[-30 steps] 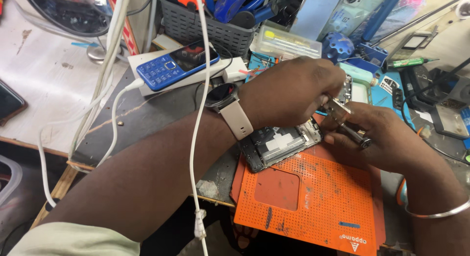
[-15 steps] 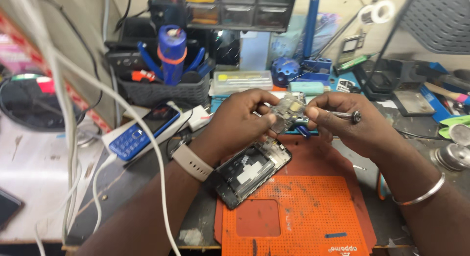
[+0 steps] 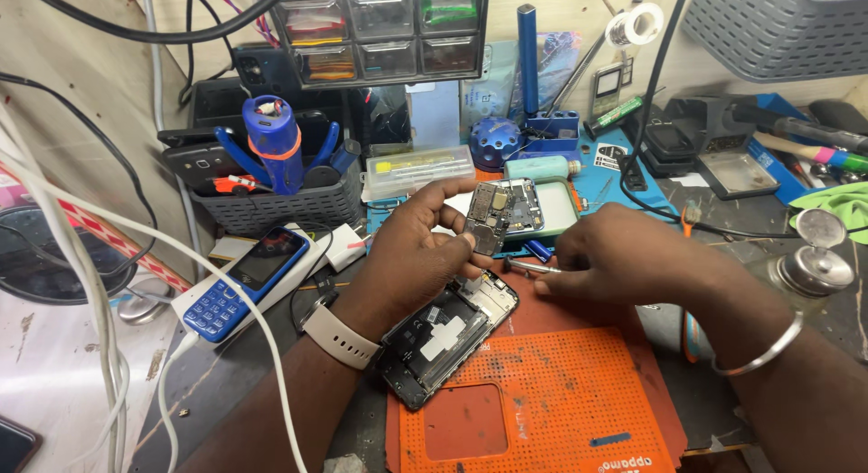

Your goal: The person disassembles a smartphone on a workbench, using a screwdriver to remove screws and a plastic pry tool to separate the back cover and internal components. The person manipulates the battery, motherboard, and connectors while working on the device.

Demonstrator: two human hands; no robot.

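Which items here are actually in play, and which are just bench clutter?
In play:
left hand holding circuit board
right hand holding metal tool
opened phone on orange mat

Lying about:
blue keypad phone
grey basket
drawer cabinet
solder spool

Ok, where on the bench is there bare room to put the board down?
The orange mat is bare below the open phone, towards its near edge. The back of the bench is crowded: basket, clear box, blue tray. The blue phone and white cables fill the left.

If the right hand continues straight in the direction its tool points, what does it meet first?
Probably the left hand: the right hand aims its metal tool leftward at those fingers, just above the opened phone. Depth is unclear.
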